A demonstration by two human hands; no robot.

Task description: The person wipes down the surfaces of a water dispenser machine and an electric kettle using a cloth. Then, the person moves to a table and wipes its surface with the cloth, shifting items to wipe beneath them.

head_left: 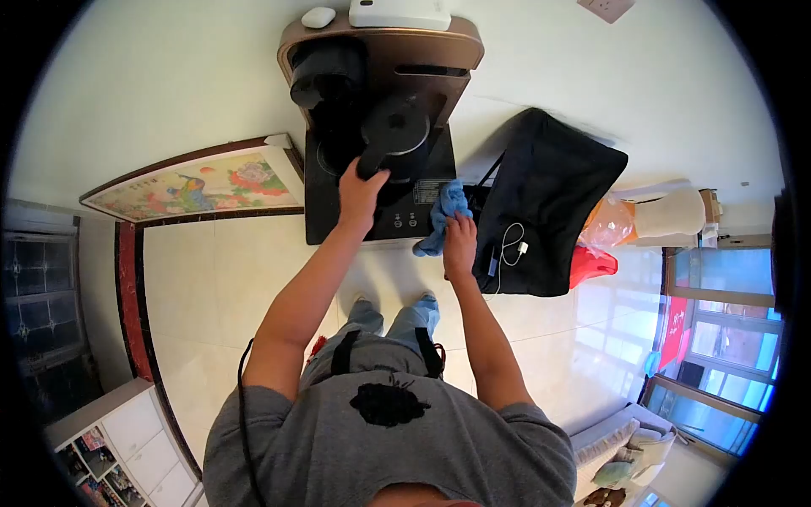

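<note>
A black kettle (pixel 401 127) stands on the dark glass top of a tea unit (pixel 325 215). My left hand (pixel 361 196) is wrapped round the kettle's handle, which points toward me. To the right, my right hand (pixel 459 239) grips a crumpled blue cloth (pixel 435 226) at the unit's right edge, beside a black fabric-covered object. Behind the kettle, to its left, sits a dark round pot (pixel 328 72) under the brown upper part of the unit.
Right of the unit is the black-covered object (pixel 549 203) with a white cable (pixel 512 245) on it. A framed picture (pixel 198 186) leans at the wall on the left. Orange and red bags (pixel 593 265) lie farther right. A sofa (pixel 625 448) stands lower right, a white cabinet (pixel 135 422) lower left.
</note>
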